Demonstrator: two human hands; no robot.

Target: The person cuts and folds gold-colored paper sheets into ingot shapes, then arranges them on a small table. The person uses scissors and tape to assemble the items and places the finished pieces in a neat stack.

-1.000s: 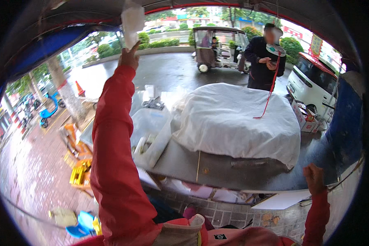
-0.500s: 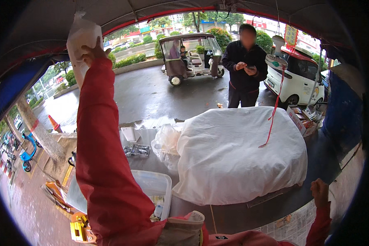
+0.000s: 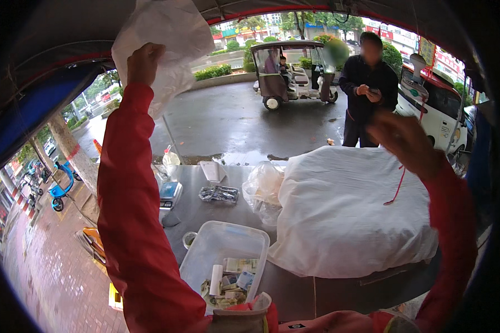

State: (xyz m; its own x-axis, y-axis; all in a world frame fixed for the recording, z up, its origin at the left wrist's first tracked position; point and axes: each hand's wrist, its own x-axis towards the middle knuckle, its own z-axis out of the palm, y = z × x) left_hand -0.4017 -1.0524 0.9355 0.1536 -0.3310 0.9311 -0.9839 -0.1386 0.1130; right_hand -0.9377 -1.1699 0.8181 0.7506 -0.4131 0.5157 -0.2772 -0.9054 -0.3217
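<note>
High on the left, my left hand (image 3: pixel 144 62) is closed on a thin white plastic bag (image 3: pixel 172 44), which spreads out beside and above the fingers. My right hand (image 3: pixel 408 141) is raised on the right, above a large white cloth (image 3: pixel 355 216) draped over a bulky load on the table. Motion smears the right fingers, so their shape is unclear. What lies under the cloth is hidden. Below my left arm stands a clear plastic bin (image 3: pixel 208 244) with banknotes (image 3: pixel 241 266) and a white roll (image 3: pixel 216 279) inside.
A clear bag (image 3: pixel 263 186), a dark wrapped packet (image 3: pixel 219 194), a white box (image 3: pixel 213 171) and a scale (image 3: pixel 170 194) lie on the grey table (image 3: pixel 200 212). Beyond it, a person (image 3: pixel 369 83) holds a phone. A three-wheeler (image 3: pixel 294 75) and white car (image 3: pixel 441 111) stand on the street.
My left hand has come away from the hanging bags, rightward, with a plastic bag in its grip. My right hand has risen from low right to above the cloth. The view has shifted left.
</note>
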